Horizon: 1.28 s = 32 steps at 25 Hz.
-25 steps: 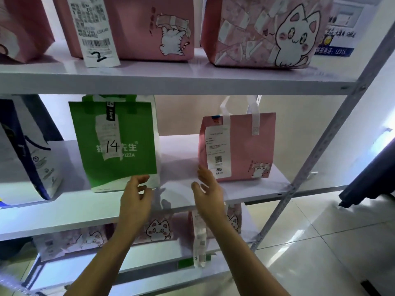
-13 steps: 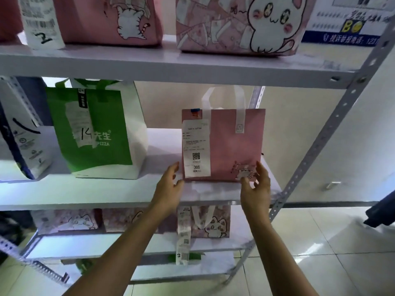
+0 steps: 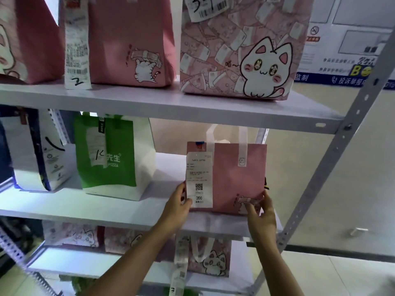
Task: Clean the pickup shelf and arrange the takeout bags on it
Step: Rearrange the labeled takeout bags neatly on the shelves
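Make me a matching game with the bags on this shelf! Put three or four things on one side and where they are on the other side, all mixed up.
Things:
1. green pizza bag
2. pink bag with the 366 receipt
3. big cat bag
4. long receipt marked 2

Places:
A. top shelf, right side
B. middle shelf, between the left hand and right hand
C. hanging down the front of a pink bag, top shelf, left side
D. middle shelf, left of the held bag

Pairs: 1-D, 2-B, 3-A, 4-C
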Motion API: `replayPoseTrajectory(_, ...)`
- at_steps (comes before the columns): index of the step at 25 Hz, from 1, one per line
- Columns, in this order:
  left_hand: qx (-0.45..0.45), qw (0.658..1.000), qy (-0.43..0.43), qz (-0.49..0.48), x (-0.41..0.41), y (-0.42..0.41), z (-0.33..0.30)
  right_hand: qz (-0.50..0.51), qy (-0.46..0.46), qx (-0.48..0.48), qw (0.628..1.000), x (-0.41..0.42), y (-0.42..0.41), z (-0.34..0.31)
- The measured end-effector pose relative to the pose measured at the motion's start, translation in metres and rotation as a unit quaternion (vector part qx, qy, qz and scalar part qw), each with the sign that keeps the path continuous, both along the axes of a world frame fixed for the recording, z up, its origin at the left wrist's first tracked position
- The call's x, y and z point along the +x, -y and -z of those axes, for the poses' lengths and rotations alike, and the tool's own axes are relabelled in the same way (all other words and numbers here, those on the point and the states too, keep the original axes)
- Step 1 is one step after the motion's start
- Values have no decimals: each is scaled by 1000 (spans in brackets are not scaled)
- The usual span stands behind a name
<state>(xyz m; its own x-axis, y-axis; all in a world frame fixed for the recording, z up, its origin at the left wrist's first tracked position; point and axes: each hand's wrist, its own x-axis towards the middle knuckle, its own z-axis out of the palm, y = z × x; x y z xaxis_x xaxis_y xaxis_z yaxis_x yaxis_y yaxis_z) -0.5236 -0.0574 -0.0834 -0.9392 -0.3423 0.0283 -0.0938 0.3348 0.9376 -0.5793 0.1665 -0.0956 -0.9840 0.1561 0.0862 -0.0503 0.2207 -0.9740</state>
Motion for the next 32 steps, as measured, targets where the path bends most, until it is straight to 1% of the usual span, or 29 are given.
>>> replayPoseTrajectory(5,10,1000,-14,-9,6,0,1,-6,4,-23,1000,1,-1,3)
replayPoseTrajectory(11,15,994,-64,-88,17,6,-5,32,-5,-35,999,8,0,3)
replayPoseTrajectory(15,26,990,-115,-81,32,12,-15,47,-47,-62,996,15,8,-7)
replayPoseTrajectory(17,21,986,-142,-81,43,15,-18,52,-53,-71,995,19,15,-12)
replayPoseTrajectory(20,13,983,-148,-104,64,23,-17,35,-41,-98,994,36,25,-11)
replayPoseTrajectory(22,23,984,-138,-114,79,28,-15,25,-38,-104,993,51,31,-8)
replayPoseTrajectory(24,39,985,-126,-111,96,32,-16,35,-37,-107,993,67,35,-7)
replayPoseTrajectory(28,77,987,-123,-73,133,41,-11,77,-36,-119,989,105,45,-8)
replayPoseTrajectory(32,102,986,-130,-35,171,62,-13,120,-52,-92,987,149,59,-9)
